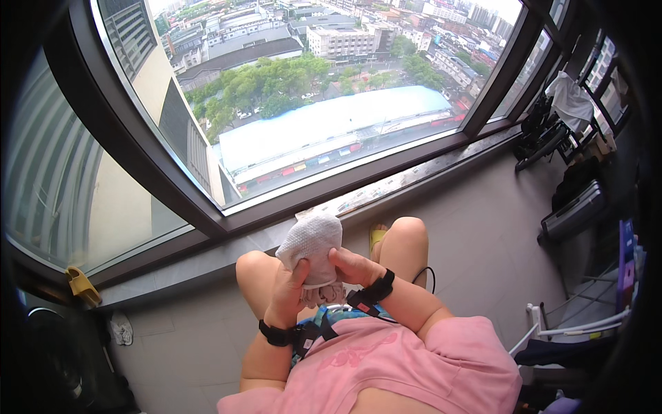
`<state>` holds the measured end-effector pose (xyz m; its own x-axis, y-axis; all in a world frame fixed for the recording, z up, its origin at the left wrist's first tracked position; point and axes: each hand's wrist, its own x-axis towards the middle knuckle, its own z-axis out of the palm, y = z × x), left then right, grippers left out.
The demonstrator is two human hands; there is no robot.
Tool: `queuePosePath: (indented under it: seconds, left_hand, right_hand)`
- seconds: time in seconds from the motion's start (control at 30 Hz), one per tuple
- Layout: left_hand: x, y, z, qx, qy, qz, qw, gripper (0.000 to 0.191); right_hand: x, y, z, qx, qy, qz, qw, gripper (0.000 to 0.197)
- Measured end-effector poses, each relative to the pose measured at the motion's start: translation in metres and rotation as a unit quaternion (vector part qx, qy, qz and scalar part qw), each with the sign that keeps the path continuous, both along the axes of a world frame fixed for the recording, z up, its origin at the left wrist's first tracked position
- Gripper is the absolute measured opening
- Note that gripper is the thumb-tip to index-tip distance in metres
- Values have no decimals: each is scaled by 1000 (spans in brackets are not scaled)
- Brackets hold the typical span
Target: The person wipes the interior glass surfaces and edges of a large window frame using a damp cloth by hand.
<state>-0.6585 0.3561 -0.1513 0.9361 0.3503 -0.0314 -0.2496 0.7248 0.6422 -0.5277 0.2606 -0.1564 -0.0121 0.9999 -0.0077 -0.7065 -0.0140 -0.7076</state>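
Observation:
A folded light-grey textured cloth [313,246] is held up in front of my knees, gripped from both sides. My left hand [287,290] presses its thumb on the cloth's lower left part. On the other side my right hand [357,266] has its thumb against the right edge. The fingers behind the cloth are hidden. Below its rim hangs a bunched beige fabric [323,296], close to my lap. Each wrist wears a black strap with a small box.
A low stone ledge [248,251] runs under the large window. Yellow slippers [83,287] lie at its left end. To the right stand a stroller-like wheeled frame [548,134], a dark suitcase [574,212] and a white drying rack [579,328]. Crumpled white cloth [121,330] lies at the left.

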Motion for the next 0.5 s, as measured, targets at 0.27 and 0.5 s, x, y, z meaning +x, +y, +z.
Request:
queuePosePath:
  seconds: [0.27, 0.5]
  left_hand:
    - [1, -9, -19, -10, 49, -26, 998, 48]
    - [2, -16, -15, 399, 80, 353, 842, 57]
  right_hand:
    - [-2, -10, 9, -22, -58, -171, 983, 48]
    - [-12, 10, 15, -11, -65, -305, 950, 38]
